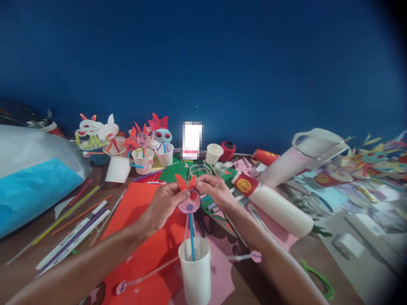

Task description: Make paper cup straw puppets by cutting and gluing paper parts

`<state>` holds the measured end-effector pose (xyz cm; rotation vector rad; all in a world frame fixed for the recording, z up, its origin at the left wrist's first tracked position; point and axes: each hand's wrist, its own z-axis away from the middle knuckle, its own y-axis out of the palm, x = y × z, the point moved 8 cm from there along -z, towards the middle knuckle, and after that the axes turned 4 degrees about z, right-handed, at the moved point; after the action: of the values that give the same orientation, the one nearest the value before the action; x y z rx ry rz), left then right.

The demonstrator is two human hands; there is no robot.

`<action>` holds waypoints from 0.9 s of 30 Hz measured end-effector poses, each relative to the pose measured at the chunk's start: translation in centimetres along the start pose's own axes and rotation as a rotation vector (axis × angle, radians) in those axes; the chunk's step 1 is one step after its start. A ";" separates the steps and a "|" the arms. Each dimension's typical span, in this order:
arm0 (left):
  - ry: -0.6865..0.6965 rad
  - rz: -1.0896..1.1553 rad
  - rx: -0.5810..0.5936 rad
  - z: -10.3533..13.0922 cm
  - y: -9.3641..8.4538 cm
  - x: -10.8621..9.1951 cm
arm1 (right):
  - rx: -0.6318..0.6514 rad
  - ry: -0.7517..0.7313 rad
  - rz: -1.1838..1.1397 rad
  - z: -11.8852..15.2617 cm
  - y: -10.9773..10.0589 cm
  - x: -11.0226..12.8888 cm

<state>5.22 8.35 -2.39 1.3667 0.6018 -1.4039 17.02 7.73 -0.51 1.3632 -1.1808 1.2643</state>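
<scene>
A round pink paper face [189,206] with drawn features and orange-red pointed ears [181,182] tops a blue straw [192,237]. The straw stands in a white paper cup [196,271]. My left hand [163,205] is closed on the face's left edge, near the base of the left ear. On the other side, my right hand [216,190] pinches the right ear [192,182]. Thin pale strips stick out from the cup like arms, ending in small pink paper discs [121,288]. My fingers cover part of the face.
Red paper [127,237] lies under my left arm. Markers [71,235] are at left, beside a plastic bag [38,178]. Several finished cup puppets [143,159] line the back. Stacked paper cups [282,207] and a tilted pitcher [295,156] lie right, before a blue wall [203,63].
</scene>
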 end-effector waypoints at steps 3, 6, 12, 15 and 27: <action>0.006 0.016 0.003 -0.1 0.0 -0.1 | 0.024 0.011 0.042 0.0 0.3 -0.4; 0.012 0.009 -0.004 -0.1 0.0 -0.2 | 0.026 0.001 0.119 0.0 0.4 -0.4; 0.006 -0.026 -0.013 -0.2 -0.2 0.1 | -0.013 -0.024 0.234 0.0 0.2 0.4; -0.013 -0.023 0.008 -0.2 0.0 0.3 | -0.012 -0.031 0.234 0.0 0.3 0.5; 0.000 0.050 0.015 -0.6 -0.4 0.5 | 0.005 0.057 0.190 0.2 0.6 -0.2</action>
<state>5.24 8.85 -3.15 1.3842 0.5543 -1.3707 16.48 7.45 -0.68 1.2329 -1.2923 1.4305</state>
